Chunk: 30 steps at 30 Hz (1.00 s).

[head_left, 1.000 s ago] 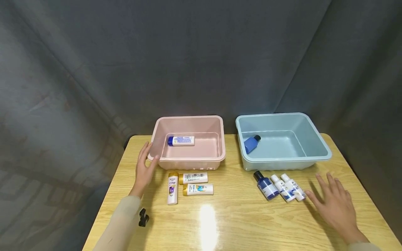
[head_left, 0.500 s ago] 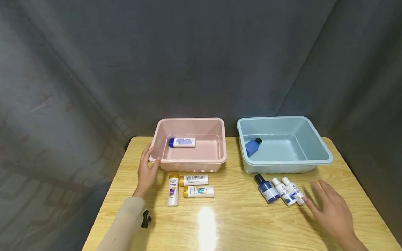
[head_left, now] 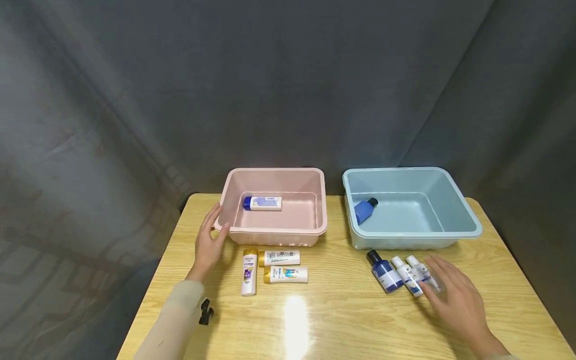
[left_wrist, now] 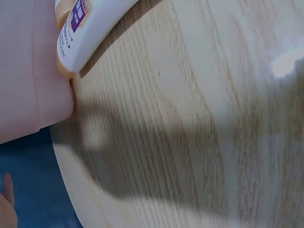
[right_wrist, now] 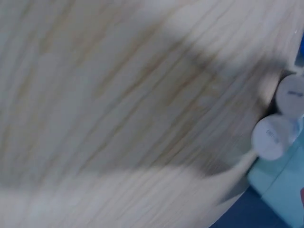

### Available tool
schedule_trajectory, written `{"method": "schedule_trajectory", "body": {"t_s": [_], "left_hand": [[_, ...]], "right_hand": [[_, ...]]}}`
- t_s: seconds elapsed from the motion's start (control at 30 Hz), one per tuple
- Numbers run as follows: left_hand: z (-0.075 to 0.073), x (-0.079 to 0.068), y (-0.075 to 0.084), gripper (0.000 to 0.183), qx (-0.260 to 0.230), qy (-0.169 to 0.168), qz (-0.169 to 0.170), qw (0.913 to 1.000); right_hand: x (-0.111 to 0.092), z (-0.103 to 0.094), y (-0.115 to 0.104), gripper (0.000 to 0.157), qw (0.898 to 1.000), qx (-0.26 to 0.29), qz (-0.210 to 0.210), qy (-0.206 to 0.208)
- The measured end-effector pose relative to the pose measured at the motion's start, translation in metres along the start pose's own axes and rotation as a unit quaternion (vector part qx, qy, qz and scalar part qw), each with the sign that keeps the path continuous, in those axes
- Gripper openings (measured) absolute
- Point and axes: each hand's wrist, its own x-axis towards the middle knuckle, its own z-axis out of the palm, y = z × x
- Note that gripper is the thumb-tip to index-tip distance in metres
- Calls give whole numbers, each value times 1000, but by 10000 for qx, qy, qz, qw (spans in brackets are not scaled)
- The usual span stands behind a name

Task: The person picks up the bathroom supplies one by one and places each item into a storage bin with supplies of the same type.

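Note:
My left hand (head_left: 210, 250) rests at the front left corner of a pink basin (head_left: 276, 232), its thumb and fingers spread over the rim. Inside that basin lies a white bottle with a blue cap (head_left: 264, 203). My right hand (head_left: 456, 300) is spread low over the outermost of two small white bottles, partly covering that bottle (head_left: 422, 272); thumb and fingers stand apart on either side of it. Beside it lie the other white bottle (head_left: 407, 276) and a dark blue bottle (head_left: 385, 272). In the right wrist view, two white caps (right_wrist: 269, 137) show at the right edge.
A light blue basin (head_left: 414, 234) holding a blue bottle (head_left: 364, 211) stands at the back right. In front of the pink basin lie three gold-capped white bottles, one upright-lying (head_left: 249, 273) and two crosswise (head_left: 286, 274). A dark curtain (head_left: 288, 90) hangs behind the wooden table (head_left: 351, 325).
My right hand has moved left, from beside the small white bottles to over the outermost one. The left hand has stayed at the pink basin's corner, and the head view has shifted slightly.

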Motion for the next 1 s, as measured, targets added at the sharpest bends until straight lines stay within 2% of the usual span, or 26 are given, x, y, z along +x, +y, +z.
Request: {"method": "schedule_trajectory", "body": {"t_s": [0.1,0.23,0.43,0.6,0.83,1.0], "left_hand": [[-2,1,3,50,-69,-34,-41,10000],[-5,4,7,49,-86,-120,-105,9998],[-6,3,10,49,50,-225,-277,9994],[-7,3,9,50,159,-186,-309,9992],[-9,2,12,52,534,-272,-383,9975],[-9,2,14,54,750,-333,-416,9958]], "right_hand": [[7,5,-7,63,9998,64,-177,103],[13,9,-16,60,9997,78,-226,84],[23,13,-28,63,9989,216,-366,216],[32,17,-42,66,9975,385,-524,269],[38,26,-62,65,9959,541,-670,292],[40,36,-73,60,9947,755,-678,158]]}}
